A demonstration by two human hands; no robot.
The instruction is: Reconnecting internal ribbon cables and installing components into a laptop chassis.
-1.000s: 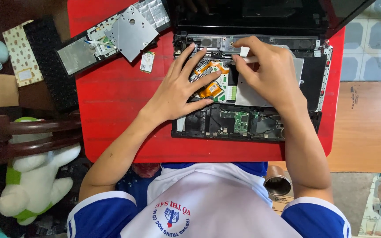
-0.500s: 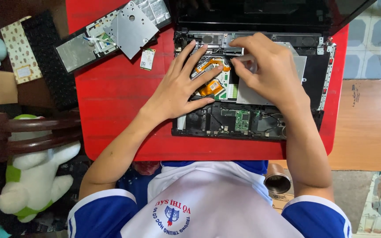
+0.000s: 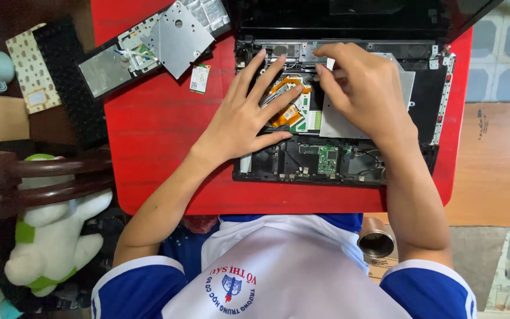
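On the red bench (image 3: 160,136) the opened laptop (image 3: 438,106) lies mid-strip: the left hand (image 3: 244,121) rests flat, fingers spread, on its circuit board (image 3: 293,109), the right hand (image 3: 364,88) pinches a small part by the hinge, which likely needs lifting straight.

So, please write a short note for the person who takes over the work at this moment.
Left hand: spread flat on the opened laptop base, fingers by the orange flex cable.
Right hand: fingertips pinch something small near the hinge edge; what it is, I cannot tell.
Done: keyboard, metal cover plate and small card lie apart on the red table.
Left: boards remain inside.
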